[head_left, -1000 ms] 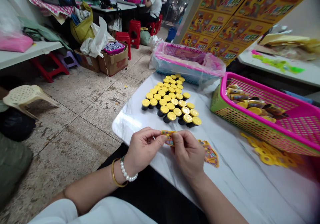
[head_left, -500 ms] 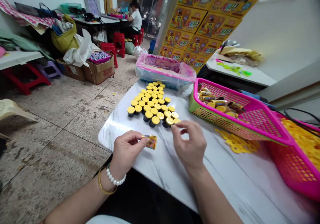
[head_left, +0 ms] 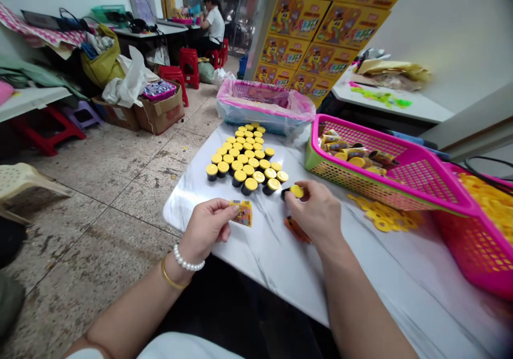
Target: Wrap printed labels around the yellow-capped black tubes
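Between the thumb and fingers of my left hand (head_left: 209, 223) is a small flat yellow printed label sleeve (head_left: 242, 215), held just above the near edge of the white marbled table (head_left: 264, 252). My right hand (head_left: 318, 215) grips a small black cup with a yellow lid (head_left: 296, 190), which is tilted. Partly hidden beneath that hand, some orange printed sleeves (head_left: 295, 229) lie on the tabletop. Farther back stand several more yellow-lidded black cups (head_left: 236, 165) in a close group, upright, to the left of my right hand.
A pink-and-green basket (head_left: 360, 188) with wrapped cups stands to the right, beside loose yellow rings (head_left: 380, 215). Another pink basket (head_left: 468, 247) holds more yellow rings. At the back are a plastic-lined basket (head_left: 264, 116) and stacked yellow boxes (head_left: 300, 49). A person (head_left: 214, 25) sits far off.
My right hand has taken a cup from the near right edge of the group and drawn it slightly right. The left hand still holds the sleeve, now turned flatter toward the camera.
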Demonstrator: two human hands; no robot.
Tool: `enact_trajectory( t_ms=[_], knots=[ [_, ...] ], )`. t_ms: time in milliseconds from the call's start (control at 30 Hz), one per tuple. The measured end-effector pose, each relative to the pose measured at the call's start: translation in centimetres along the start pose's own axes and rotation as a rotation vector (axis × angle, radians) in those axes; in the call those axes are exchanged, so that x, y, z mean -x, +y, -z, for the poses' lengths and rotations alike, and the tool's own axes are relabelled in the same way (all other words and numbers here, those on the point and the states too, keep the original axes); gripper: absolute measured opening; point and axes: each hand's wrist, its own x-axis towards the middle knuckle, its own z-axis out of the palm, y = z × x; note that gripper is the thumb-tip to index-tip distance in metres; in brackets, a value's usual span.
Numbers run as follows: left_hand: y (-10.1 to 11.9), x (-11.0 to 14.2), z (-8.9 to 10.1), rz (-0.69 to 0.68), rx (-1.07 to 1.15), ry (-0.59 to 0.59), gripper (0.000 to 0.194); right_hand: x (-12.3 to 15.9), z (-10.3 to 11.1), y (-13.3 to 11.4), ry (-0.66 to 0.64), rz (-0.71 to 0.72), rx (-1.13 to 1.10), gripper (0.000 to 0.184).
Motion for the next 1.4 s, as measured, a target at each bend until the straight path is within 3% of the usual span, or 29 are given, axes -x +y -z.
enact_trajectory(
  t_ms=[67,133,267,367,500,700,867,967,1167,1400],
  knots=[
    [0.3,-0.4,0.0,0.070,0.062,-0.006,0.034,-0.4,1.2,-0.3,0.071,-0.052,-0.132,0.027],
    [0.7,-0.9,-0.1,0.118,0.119,0.002,0.030,-0.6,2.2,-0.9,0.080,-0.155,-0.437,0.033],
    [1.4,-1.6,-0.8,0.171,0.243,-0.036,0.019,0.2,3.0,-2.6,-0.222,-0.315,-1.121,0.034],
    [1.6,-2.1,-1.5,0.224,0.336,-0.066,0.009,1.2,2.5,-3.6,-0.420,-0.334,-1.288,0.035],
    [1.4,-2.6,-1.9,0.267,0.434,-0.110,0.010,1.9,1.8,-4.2,-0.506,-0.288,-1.207,0.035],
    [0.6,-3.0,-1.9,0.275,0.456,-0.126,0.010,2.9,1.5,-4.6,-0.383,-0.155,-1.001,0.027],
    [0.3,-3.2,-1.8,0.244,0.506,-0.155,0.010,3.4,1.4,-4.5,-0.415,-0.050,-0.981,0.028],
    [0.3,-3.3,-1.7,0.241,0.507,-0.169,0.009,3.2,1.6,-4.2,-0.371,-0.002,-0.884,0.025],
    [0.0,-3.4,-1.5,0.209,0.491,-0.190,0.012,3.4,1.9,-4.4,-0.421,0.001,-0.932,0.017],
    [-0.3,-3.0,-1.6,0.140,0.418,-0.151,0.034,3.5,1.5,-4.3,-0.421,-0.016,-0.934,0.018]
  ],
)
